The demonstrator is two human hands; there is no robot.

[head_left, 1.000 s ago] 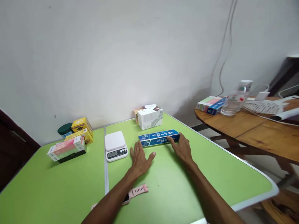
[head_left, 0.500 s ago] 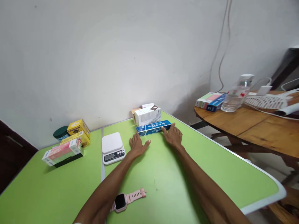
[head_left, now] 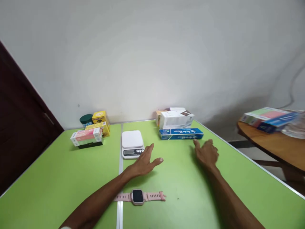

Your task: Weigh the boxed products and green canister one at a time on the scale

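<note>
Blue box (head_left: 181,134): long, flat, white lettering, lying just beyond both fingers.
Left hand (head_left: 143,162): fingers spread, empty.
Right hand (head_left: 206,154): fingers loose, empty.

We see our two bare forearms and hands, left hand (head_left: 143,162) and right hand (head_left: 207,154), without rings.

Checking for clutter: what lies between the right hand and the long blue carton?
Nothing: in the head view only bare green tabletop separates the right hand from the long blue carton.
</note>
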